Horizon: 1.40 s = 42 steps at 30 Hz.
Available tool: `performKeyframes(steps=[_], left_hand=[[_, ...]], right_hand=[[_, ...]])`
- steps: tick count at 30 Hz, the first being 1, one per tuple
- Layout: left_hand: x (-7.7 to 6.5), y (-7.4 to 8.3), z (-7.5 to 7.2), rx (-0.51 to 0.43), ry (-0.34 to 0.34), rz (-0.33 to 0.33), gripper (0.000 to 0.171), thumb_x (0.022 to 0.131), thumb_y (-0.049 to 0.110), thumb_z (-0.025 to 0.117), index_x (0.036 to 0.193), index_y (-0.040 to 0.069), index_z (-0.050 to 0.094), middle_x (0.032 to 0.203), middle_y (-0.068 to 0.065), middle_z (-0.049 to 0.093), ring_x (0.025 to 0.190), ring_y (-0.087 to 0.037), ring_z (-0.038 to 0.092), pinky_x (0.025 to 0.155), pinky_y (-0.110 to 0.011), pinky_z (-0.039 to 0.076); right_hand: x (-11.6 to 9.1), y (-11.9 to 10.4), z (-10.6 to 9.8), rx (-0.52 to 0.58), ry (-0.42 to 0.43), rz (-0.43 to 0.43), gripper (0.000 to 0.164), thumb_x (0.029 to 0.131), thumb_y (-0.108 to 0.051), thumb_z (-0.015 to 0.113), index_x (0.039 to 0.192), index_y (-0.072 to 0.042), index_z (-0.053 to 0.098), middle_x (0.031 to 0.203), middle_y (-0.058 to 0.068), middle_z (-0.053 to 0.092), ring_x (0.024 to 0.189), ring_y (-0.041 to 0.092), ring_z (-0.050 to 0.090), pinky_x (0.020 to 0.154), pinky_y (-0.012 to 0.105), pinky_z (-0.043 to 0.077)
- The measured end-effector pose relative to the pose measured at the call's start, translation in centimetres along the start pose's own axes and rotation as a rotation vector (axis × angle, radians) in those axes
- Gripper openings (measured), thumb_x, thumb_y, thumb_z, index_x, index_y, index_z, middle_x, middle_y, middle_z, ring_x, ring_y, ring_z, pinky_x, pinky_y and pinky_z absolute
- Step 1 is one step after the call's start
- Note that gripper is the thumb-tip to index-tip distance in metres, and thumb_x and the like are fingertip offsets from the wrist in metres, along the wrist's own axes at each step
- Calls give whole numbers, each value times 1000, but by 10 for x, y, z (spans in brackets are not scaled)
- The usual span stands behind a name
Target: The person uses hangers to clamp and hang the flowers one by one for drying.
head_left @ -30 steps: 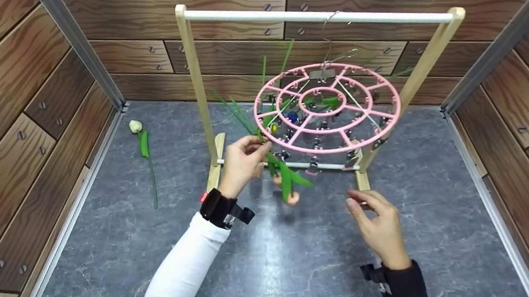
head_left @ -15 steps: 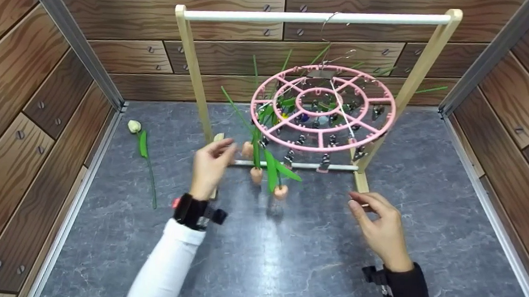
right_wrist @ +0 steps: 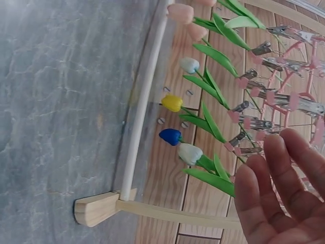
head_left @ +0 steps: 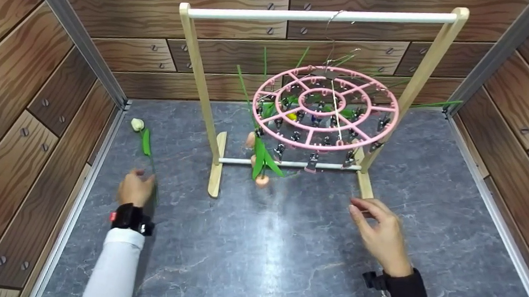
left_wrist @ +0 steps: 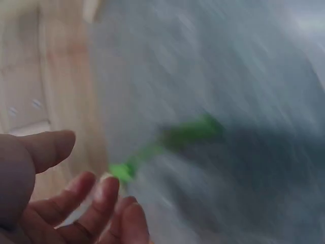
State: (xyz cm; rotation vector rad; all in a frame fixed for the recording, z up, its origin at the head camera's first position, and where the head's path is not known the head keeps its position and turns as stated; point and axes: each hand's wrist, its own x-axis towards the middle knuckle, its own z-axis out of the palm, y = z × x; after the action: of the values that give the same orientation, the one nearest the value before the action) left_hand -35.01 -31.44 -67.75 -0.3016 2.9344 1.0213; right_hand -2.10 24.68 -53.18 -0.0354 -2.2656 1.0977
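Note:
A white artificial tulip [head_left: 138, 124] lies on the floor at the left, its green leaf [head_left: 146, 142] and stem running toward the front. My left hand [head_left: 135, 189] is over the lower end of that stem; in the blurred left wrist view its thumb and fingers stand apart, with nothing seen between them. Peach tulips [head_left: 262, 181] hang head down from the left of a pink round clip hanger [head_left: 309, 140]. More tulips, including a yellow one [right_wrist: 172, 103] and a blue one [right_wrist: 170, 136], hang from it too. My right hand [head_left: 382, 233] hovers front right of the hanger, holding nothing.
The hanger hooks over the white top bar [head_left: 264, 15] of a wooden stand, whose feet [head_left: 214, 182] rest on the grey marbled floor [head_left: 256, 260]. Several metal clips [head_left: 312, 161] dangle below the ring. Wood-patterned walls [head_left: 127, 50] close in the back and both sides.
My left hand has let go of the peach tulip at the hanger and moved left and down to the white tulip's stem. The ring has turned and swung; my right hand barely moved.

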Motion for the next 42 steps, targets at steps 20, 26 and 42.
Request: performKeyframes(steps=[20, 26, 42], left_hand=[[-21, 31, 5, 135, -110, -87, 23, 100, 26, 76, 95, 6, 87, 113, -25, 88, 116, -52, 81, 100, -65, 65], [-19, 27, 1, 156, -115, -41, 26, 97, 24, 79, 93, -2, 83, 108, -31, 85, 113, -59, 79, 97, -69, 63], [-151, 159, -121, -383, 563, 154, 15, 105, 3, 82, 113, -9, 87, 107, -32, 87, 70, 10, 68, 75, -8, 52]], right_hand=[[-8, 13, 11, -140, -7, -62, 17, 100, 12, 82, 116, 7, 87, 104, 18, 85, 87, 31, 77, 88, 2, 50], [-9, 13, 9, -119, 2, -62, 18, 99, 14, 82, 115, 8, 87, 103, 19, 84, 86, 17, 76, 86, 4, 54], [-7, -1, 11, -72, 27, -80, 21, 98, 17, 81, 116, 8, 87, 104, 20, 83, 89, 4, 74, 85, 2, 53]])
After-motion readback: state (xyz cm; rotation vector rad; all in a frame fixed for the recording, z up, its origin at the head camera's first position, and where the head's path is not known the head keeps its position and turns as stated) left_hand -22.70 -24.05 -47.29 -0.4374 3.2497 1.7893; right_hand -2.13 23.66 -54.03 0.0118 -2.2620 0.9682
